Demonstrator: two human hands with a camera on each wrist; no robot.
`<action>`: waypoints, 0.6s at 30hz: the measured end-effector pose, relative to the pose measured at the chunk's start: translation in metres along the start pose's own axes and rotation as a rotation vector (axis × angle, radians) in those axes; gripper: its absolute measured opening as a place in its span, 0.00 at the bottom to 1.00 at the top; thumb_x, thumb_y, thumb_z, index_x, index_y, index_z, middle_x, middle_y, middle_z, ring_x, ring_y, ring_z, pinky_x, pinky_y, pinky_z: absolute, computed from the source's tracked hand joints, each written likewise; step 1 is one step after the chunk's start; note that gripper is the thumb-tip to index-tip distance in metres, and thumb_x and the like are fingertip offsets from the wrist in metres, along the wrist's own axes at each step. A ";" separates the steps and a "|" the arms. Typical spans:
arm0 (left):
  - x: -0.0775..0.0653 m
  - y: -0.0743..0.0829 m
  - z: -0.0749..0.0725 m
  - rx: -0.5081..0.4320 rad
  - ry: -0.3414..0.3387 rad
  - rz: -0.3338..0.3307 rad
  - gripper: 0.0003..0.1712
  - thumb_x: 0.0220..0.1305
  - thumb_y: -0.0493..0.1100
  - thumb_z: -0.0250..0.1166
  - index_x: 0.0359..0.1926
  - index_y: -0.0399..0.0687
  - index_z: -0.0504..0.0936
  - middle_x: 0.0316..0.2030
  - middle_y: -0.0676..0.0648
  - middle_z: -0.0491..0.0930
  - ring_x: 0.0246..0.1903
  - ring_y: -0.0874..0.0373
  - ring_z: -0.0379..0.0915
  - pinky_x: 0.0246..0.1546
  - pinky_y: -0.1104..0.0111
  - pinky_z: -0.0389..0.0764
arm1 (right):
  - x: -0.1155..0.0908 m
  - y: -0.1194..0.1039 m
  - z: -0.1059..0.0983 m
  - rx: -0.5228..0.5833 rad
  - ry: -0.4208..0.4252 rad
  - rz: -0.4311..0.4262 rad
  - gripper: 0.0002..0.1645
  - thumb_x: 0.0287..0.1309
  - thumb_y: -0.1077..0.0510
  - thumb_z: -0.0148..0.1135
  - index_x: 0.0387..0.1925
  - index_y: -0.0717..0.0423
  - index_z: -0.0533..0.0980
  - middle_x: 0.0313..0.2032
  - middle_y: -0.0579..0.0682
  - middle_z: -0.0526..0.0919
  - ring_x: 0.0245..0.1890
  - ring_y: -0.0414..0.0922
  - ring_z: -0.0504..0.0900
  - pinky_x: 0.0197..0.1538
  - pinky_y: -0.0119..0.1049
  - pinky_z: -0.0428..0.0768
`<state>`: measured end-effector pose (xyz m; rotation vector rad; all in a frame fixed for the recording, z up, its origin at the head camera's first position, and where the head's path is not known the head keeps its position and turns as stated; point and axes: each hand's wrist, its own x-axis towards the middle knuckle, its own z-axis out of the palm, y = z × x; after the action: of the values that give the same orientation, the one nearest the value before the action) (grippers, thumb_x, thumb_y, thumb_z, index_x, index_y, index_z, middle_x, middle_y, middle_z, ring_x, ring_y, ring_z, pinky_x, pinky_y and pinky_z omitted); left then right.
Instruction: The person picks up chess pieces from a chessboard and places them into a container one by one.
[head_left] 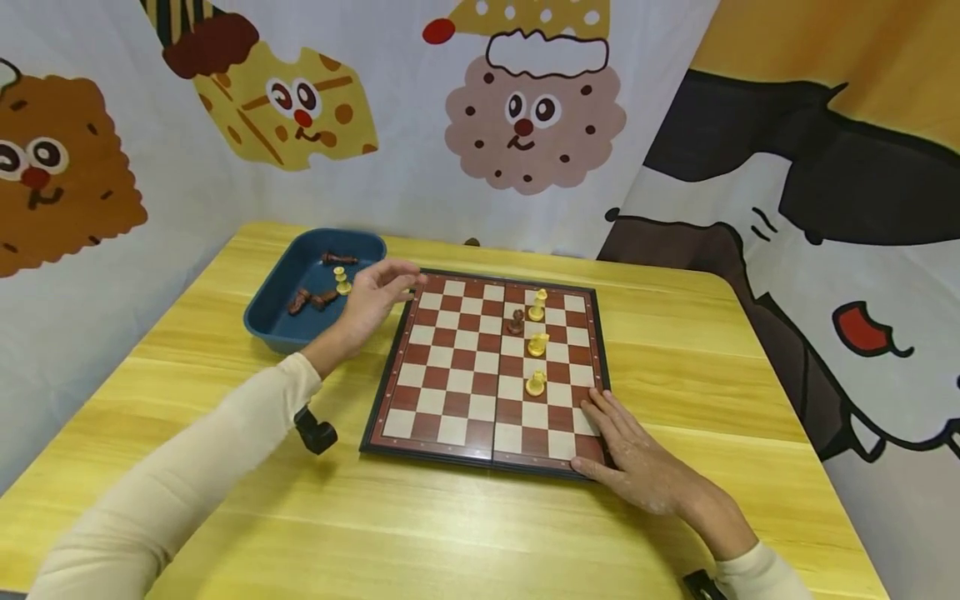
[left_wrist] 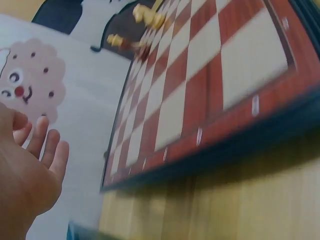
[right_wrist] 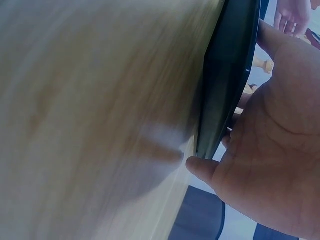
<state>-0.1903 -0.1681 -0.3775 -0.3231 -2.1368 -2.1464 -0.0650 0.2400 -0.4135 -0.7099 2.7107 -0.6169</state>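
My left hand point(head_left: 375, 296) hovers between the blue tray and the far left corner of the chessboard point(head_left: 453, 383), its fingers loosely bent. Nothing shows between those fingers in the left wrist view, where the hand point(left_wrist: 30, 170) appears beside the board. With fingers extended, my right hand point(head_left: 637, 458) rests on the near right corner of the board, the thumb along the front edge. On the board's right half stand a dark brown chess piece point(head_left: 516, 322) and three pale yellow ones: a far piece point(head_left: 537, 307), a middle knight point(head_left: 537, 344) and a near knight point(head_left: 536, 383).
The blue tray point(head_left: 262, 321) sits left of the board, holding several brown pieces point(head_left: 339, 258) and a yellow piece point(head_left: 341, 281). Beneath everything is a yellow wooden table point(head_left: 420, 517). A cartoon-printed cloth point(head_left: 412, 125) hangs behind it.
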 end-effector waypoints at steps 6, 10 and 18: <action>0.003 -0.011 0.037 -0.010 -0.093 -0.070 0.17 0.77 0.38 0.59 0.59 0.28 0.77 0.56 0.33 0.79 0.59 0.36 0.73 0.61 0.45 0.72 | -0.003 0.000 0.004 0.011 -0.008 0.009 0.53 0.71 0.31 0.53 0.81 0.57 0.49 0.80 0.56 0.41 0.78 0.58 0.37 0.72 0.65 0.53; 0.007 -0.018 0.053 -0.005 -0.106 -0.086 0.17 0.76 0.35 0.59 0.59 0.28 0.77 0.57 0.33 0.78 0.59 0.38 0.73 0.62 0.50 0.74 | -0.003 0.000 0.003 0.004 0.000 0.010 0.52 0.71 0.31 0.53 0.81 0.56 0.49 0.80 0.55 0.41 0.78 0.57 0.37 0.72 0.65 0.53; 0.017 -0.026 0.077 0.077 -0.171 -0.134 0.18 0.77 0.34 0.57 0.63 0.32 0.76 0.57 0.36 0.79 0.60 0.43 0.74 0.62 0.54 0.74 | 0.001 0.001 -0.002 -0.007 -0.008 0.007 0.53 0.71 0.31 0.53 0.81 0.57 0.48 0.80 0.55 0.40 0.78 0.57 0.37 0.72 0.64 0.53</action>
<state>-0.2060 -0.0900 -0.3995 -0.3797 -2.3920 -2.1710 -0.0663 0.2408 -0.4126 -0.7022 2.7083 -0.6022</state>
